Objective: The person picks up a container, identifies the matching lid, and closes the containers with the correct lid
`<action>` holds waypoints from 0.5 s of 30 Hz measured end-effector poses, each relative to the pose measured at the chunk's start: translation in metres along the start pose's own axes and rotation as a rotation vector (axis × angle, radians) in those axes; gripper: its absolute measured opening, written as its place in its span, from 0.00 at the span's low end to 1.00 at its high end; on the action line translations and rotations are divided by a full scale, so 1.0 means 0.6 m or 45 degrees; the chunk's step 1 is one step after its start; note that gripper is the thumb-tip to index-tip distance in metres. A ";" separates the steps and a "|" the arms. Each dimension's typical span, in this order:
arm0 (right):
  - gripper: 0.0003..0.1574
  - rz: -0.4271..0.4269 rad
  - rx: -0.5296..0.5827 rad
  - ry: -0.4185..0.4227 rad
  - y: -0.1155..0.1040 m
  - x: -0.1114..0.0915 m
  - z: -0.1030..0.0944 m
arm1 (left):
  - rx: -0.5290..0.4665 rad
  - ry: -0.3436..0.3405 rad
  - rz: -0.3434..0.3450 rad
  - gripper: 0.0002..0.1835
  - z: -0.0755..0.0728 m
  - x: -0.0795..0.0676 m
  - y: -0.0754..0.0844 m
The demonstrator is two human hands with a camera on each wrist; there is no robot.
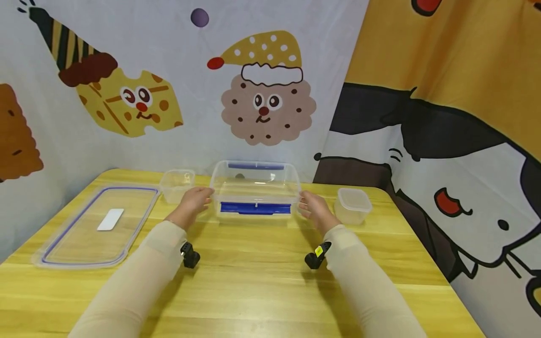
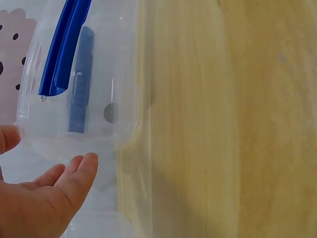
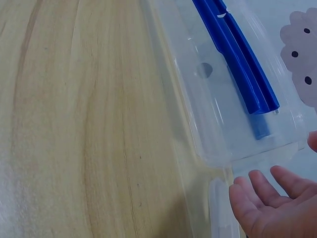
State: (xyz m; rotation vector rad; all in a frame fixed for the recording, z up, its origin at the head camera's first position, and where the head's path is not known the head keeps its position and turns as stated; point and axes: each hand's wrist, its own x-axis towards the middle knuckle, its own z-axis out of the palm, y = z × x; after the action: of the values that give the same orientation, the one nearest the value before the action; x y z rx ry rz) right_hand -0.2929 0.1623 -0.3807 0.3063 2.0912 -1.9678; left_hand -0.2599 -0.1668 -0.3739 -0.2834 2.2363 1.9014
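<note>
A clear rectangular plastic food container (image 1: 255, 191) with blue clip latches (image 1: 255, 208) stands at the far middle of the table, lidless. My left hand (image 1: 192, 205) is at its left end, the thumb right at the rim and the other fingers loosely extended beside the wall. At the opposite end my right hand (image 1: 316, 209) mirrors this, its fingers (image 3: 267, 188) spread and slightly bent close to the container's side. Neither hand has its fingers wrapped round the container.
A large clear lid (image 1: 139, 234) with a blue seal and a white label (image 1: 111, 219) lies on the left of the wooden table (image 1: 253, 291). Small clear tubs stand on both sides, one behind the left hand (image 1: 171, 185), one lidded tub (image 1: 352, 206) at right. A printed curtain hangs behind.
</note>
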 end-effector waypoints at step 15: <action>0.36 0.000 -0.032 -0.055 0.002 0.001 -0.003 | -0.120 -0.060 -0.047 0.34 0.001 0.013 -0.001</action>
State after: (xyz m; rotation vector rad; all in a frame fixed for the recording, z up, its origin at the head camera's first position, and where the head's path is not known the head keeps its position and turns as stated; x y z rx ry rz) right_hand -0.2934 0.1640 -0.3818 0.2568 2.0880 -1.9289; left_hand -0.2673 -0.1664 -0.3767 -0.2882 2.1008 1.9763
